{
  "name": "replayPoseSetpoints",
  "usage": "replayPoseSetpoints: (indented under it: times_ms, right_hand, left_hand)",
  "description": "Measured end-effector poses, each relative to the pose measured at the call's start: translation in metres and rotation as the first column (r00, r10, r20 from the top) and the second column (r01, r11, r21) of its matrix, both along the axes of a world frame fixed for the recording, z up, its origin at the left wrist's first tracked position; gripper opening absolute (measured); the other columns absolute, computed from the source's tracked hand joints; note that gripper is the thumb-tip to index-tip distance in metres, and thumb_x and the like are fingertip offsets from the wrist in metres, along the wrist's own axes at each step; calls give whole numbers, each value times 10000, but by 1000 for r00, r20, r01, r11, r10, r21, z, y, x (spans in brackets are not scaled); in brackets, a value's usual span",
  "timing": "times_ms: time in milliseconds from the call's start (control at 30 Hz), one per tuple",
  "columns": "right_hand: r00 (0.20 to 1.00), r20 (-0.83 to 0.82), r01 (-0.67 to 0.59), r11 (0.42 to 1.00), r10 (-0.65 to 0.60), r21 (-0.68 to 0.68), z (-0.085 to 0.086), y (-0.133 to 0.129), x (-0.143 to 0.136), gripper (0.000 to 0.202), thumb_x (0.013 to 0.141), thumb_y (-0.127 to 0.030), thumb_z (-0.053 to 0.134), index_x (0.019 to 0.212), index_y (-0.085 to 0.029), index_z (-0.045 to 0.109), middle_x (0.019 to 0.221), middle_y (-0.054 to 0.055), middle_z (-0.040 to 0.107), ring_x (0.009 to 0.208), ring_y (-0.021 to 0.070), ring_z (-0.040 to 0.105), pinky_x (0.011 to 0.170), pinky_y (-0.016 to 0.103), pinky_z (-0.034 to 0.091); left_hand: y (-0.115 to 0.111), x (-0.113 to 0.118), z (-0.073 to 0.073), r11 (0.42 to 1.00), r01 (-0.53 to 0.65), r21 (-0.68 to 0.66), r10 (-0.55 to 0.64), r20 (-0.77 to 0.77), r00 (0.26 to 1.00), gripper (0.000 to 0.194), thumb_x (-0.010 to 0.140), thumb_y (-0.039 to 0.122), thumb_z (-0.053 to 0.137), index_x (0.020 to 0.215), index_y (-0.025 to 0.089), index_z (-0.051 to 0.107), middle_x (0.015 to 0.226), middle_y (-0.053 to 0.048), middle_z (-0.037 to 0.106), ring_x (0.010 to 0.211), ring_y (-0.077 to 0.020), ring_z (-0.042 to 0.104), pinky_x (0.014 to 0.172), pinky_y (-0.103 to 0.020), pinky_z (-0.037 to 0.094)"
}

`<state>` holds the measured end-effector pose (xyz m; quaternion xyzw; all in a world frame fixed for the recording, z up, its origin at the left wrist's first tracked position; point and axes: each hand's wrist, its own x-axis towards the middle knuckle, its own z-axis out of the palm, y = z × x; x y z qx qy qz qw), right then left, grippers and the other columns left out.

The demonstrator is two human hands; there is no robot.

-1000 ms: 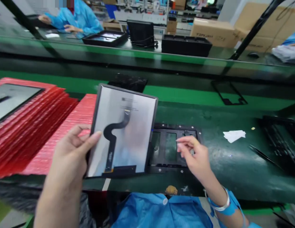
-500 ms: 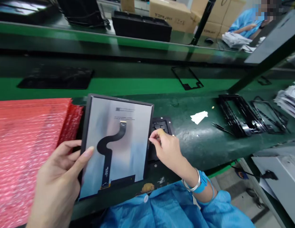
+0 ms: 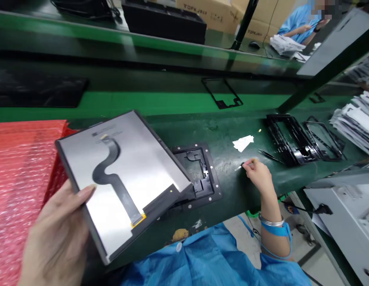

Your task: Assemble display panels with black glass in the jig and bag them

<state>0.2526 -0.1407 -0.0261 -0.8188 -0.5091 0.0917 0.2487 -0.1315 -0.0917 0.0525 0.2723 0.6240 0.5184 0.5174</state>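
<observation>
My left hand [image 3: 58, 226] grips the left edge of a flat display panel [image 3: 148, 163], thumb on its silvery back. A black S-shaped ribbon cable [image 3: 113, 174] runs across that back. The panel is tilted and partly covers a black frame [image 3: 216, 180] lying on the bench. Out to the right, my right hand [image 3: 257, 172] is closed in a pinch just over the bench, with a small pale strip [image 3: 238, 168] at the fingertips; what it is made of I cannot tell. Tweezers [image 3: 270, 156] and white paper pieces [image 3: 243, 143] lie beyond this hand.
Red bubble-wrap bags [image 3: 20, 190] are piled at the left. Black plastic frames [image 3: 291, 139] and stacked white sheets [image 3: 355, 121] lie to the right. A thin black frame [image 3: 223, 93] and a dark panel [image 3: 38, 89] rest farther back. Another person [image 3: 300, 24] is across the bench.
My right hand has moved right, from the panel's edge to over the bench, with the small strip. My left hand has tilted the panel and shifted it left, exposing more of the black frame.
</observation>
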Motion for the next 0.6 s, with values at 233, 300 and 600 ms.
replayPoseSetpoints:
  times_ms: [233, 300, 600]
  right_hand:
    - [950, 160, -308, 881, 267, 360, 34, -8, -78, 330, 890, -326, 636, 1205, -231, 618, 1018, 81, 753, 848, 215, 687, 744, 354, 519]
    - [716, 296, -693, 594, 632, 408, 46, -7, -111, 387, 885, -260, 662, 1266, -230, 600, 1154, 90, 740, 1074, 236, 675, 886, 392, 531]
    - [794, 261, -504, 353, 549, 788, 46, 23, -147, 323, 868, -113, 633, 1138, -275, 706, 1036, 7, 773, 965, 234, 737, 801, 407, 619]
  left_hand:
    - [-1, 19, -14, 992, 123, 36, -128, 262, 957, 399, 519, 197, 862, 884, 162, 706, 759, -10, 754, 578, -143, 660, 515, -191, 536]
    - [-3, 24, -18, 983, 166, 82, -183, 306, 934, 402, 573, 237, 864, 932, 159, 699, 787, -12, 753, 605, -140, 664, 556, -202, 545]
    - [-14, 23, -20, 857, 302, 417, -424, 241, 873, 507, 851, 339, 691, 1337, 237, 588, 1266, -93, 689, 1118, -275, 668, 720, -304, 599]
